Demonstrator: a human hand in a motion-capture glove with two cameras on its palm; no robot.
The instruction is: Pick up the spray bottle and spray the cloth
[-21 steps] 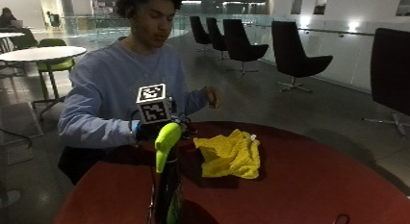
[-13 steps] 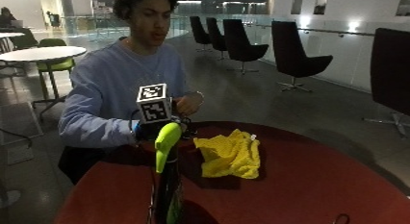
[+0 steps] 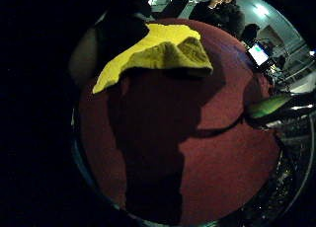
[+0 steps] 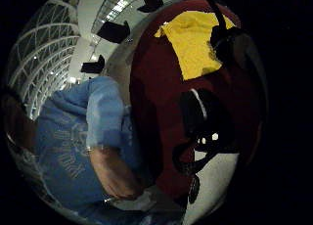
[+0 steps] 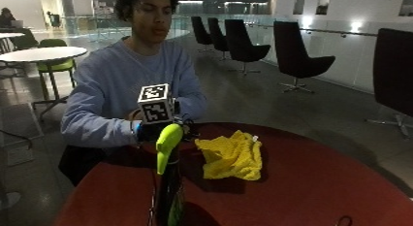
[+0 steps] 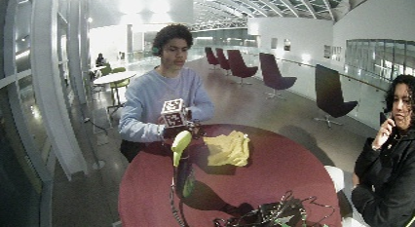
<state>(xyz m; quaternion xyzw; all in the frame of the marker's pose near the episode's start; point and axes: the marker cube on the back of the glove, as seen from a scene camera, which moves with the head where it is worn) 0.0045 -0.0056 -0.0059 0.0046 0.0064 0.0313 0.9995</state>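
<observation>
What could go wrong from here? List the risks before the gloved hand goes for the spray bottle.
1. The tall dark spray bottle with the lime-green trigger head stands narrow and upright near the edge of the round red table; a clumsy reach may well topple it.
2. The black-gloved right hand is at the far rim, behind the bottle, so its reach probably passes close to the head.
3. The crumpled yellow cloth lies bunched; spray could partly land on the table.
</observation>
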